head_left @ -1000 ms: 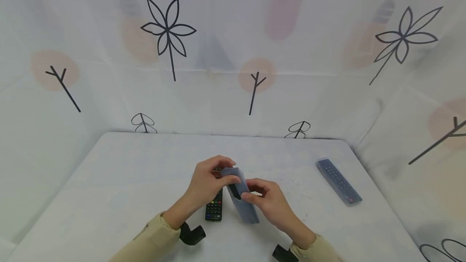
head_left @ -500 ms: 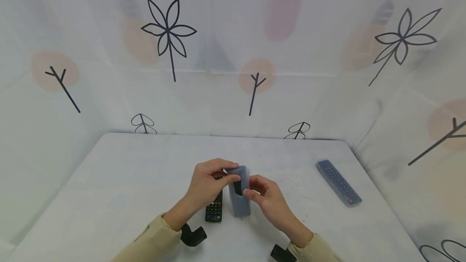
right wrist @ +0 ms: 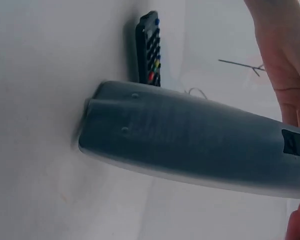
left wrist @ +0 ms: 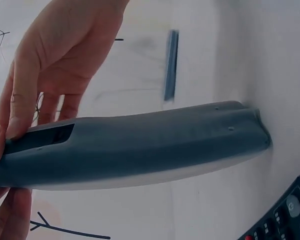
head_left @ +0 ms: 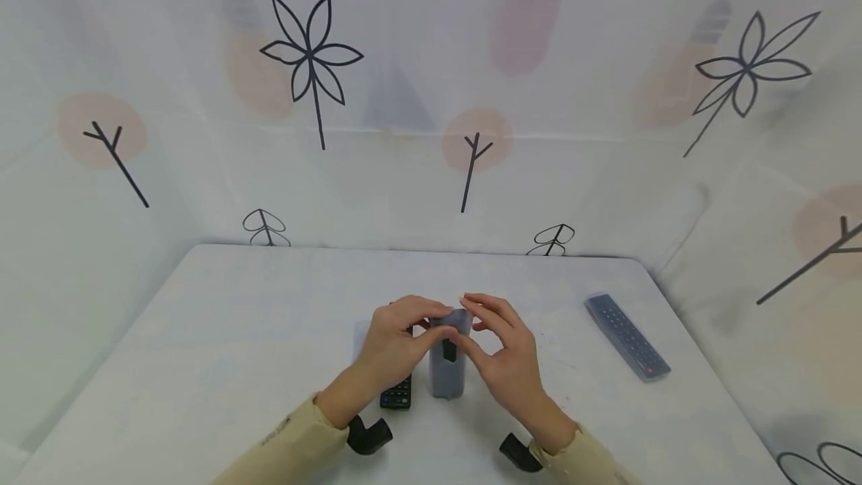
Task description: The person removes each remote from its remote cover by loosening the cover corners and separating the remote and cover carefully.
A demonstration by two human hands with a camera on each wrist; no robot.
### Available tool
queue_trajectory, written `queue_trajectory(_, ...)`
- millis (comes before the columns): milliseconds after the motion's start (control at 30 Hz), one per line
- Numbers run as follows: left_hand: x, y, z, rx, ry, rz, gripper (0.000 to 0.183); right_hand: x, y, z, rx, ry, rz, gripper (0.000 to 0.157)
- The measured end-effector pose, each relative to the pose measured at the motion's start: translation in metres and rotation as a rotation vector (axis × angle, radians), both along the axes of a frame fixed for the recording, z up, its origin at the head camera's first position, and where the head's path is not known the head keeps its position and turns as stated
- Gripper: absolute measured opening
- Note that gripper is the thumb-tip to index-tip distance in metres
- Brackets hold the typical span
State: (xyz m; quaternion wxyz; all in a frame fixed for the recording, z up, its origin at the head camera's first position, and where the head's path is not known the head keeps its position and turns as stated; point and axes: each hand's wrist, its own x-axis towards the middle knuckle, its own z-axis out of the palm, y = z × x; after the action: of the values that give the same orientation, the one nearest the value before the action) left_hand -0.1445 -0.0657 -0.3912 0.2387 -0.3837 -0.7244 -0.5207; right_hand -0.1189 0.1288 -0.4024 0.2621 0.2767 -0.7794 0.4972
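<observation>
A remote control in a bluish translucent cover (head_left: 447, 380) stands upright between my hands, its lower end at the table. Its plain back shows in the left wrist view, with a black patch near the held end. My left hand (head_left: 404, 339) pinches the top from the left, thumb in front. From the right, my right hand (head_left: 509, 354) pinches the same end, its thumb meeting the left one; the forefinger is raised behind. Close on the left lies a black remote control (head_left: 396, 394), partly hidden by the left hand; its coloured buttons show in the right wrist view.
A second covered remote control (head_left: 628, 337) lies slantwise at the table's right side. Behind the left hand shows a pale flat patch (head_left: 361, 337), its kind unclear. Black mounts (head_left: 369, 437) sit under both wrists. A patterned cloth (head_left: 390, 185) hangs behind the white table (head_left: 236, 335).
The covered remote has turned from slanted to upright. My right hand has moved up from its side to its top end, next to the left hand, which has shifted slightly right.
</observation>
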Motion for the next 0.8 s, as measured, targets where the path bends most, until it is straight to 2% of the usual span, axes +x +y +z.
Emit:
queue_trajectory(67, 0.000, 0.002, 0.000, -0.007, 0.017, 0.009, 0.027, -0.001, 0.000, 0.002, 0.012, 0.089, -0.040, 0.050)
queue_trajectory(200, -0.002, 0.004, 0.001, -0.030, 0.071, 0.008, 0.028, -0.002, 0.002, 0.004, 0.008, 0.161, -0.038, 0.046)
queue_trajectory(300, -0.004, 0.003, 0.002, -0.057, 0.110, -0.005, 0.030, -0.005, 0.004, 0.005, 0.005, 0.180, -0.024, 0.043)
queue_trajectory(533, -0.005, 0.001, 0.001, -0.101, 0.071, -0.021, 0.031, -0.011, 0.009, 0.004, -0.045, 0.179, -0.023, 0.033)
queue_trajectory(633, -0.006, 0.001, 0.000, -0.113, 0.080, -0.011, 0.032, -0.014, 0.010, 0.004, -0.084, 0.170, -0.030, 0.028)
queue_trajectory(800, -0.006, 0.001, 0.003, -0.144, 0.122, -0.013, 0.032, -0.016, 0.009, 0.006, -0.064, 0.223, -0.052, 0.030)
